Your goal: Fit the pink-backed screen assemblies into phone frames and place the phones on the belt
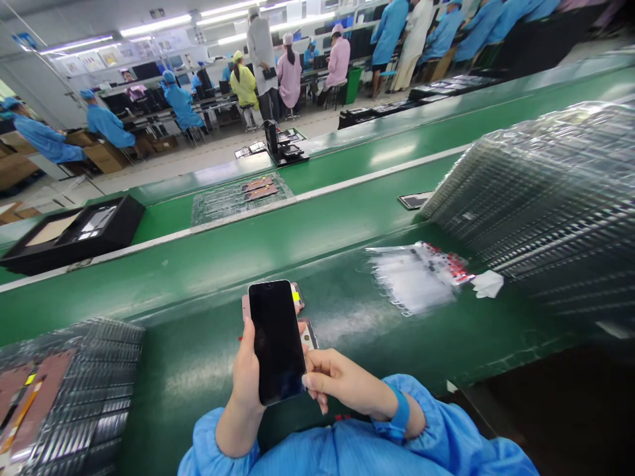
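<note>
Left hand point(247, 377) wraps the glossy-black rectangular phone point(275, 340) from nine o'clock, fingers mostly hidden behind; right hand point(335, 380), thumb and forefinger nearly together, touches four o'clock, anything pinched unclear.

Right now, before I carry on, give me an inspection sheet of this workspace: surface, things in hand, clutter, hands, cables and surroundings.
Surface: glossy dark green bench, with light reflecting off it.
Things in hand: black-screened rectangular phone, screen facing the camera; a yellow-marked piece shows partly behind it.
Clutter: pile of clear plastic sleeves with red ends; crumpled white sheet beside it; ridged clear plastic tray stacks at left and right.
Hands: left hand holds the phone; right hand is at its lower right edge, grip unclear.
Cables: nothing seen near the hands.
Surroundings: people in blue, pink and yellow coats beyond.
</note>
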A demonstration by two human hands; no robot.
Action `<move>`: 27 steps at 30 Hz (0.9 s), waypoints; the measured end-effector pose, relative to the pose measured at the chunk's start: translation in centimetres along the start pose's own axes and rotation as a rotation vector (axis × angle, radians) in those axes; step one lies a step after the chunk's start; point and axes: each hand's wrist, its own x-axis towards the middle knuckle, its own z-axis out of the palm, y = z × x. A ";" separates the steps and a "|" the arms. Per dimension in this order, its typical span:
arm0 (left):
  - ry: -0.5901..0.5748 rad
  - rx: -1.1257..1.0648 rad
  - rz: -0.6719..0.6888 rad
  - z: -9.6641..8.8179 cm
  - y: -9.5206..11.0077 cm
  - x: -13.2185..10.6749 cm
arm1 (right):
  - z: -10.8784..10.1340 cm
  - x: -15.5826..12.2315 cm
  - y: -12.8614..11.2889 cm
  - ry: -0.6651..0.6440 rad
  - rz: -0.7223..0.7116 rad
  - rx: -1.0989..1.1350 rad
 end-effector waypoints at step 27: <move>-0.085 -0.203 0.022 0.5 1.1 1.4 | -0.7 0.2 0.4 -0.021 -0.172 0.194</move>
